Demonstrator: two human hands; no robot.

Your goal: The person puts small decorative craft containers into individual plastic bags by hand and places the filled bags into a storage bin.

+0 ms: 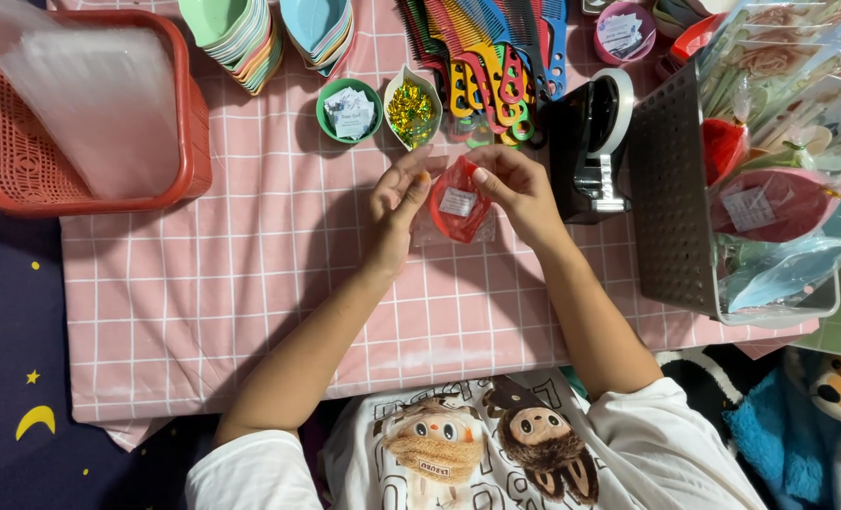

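Your one camera sat on your head and looked almost straight down over the pink checked cloth (250, 283), its near edge lying toward your chest. It stood close enough that the cloth's far edge ran out of frame, while your forearms and shirt (477, 453) filled the bottom. No second view shared the scene.

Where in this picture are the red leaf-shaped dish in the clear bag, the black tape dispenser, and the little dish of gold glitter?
red leaf-shaped plastic dish (458, 200), head view, on its white label.
black tape dispenser (586, 151), head view, on its black body.
white leaf-shaped dish of gold glitter (412, 111), head view, on the glitter heap.
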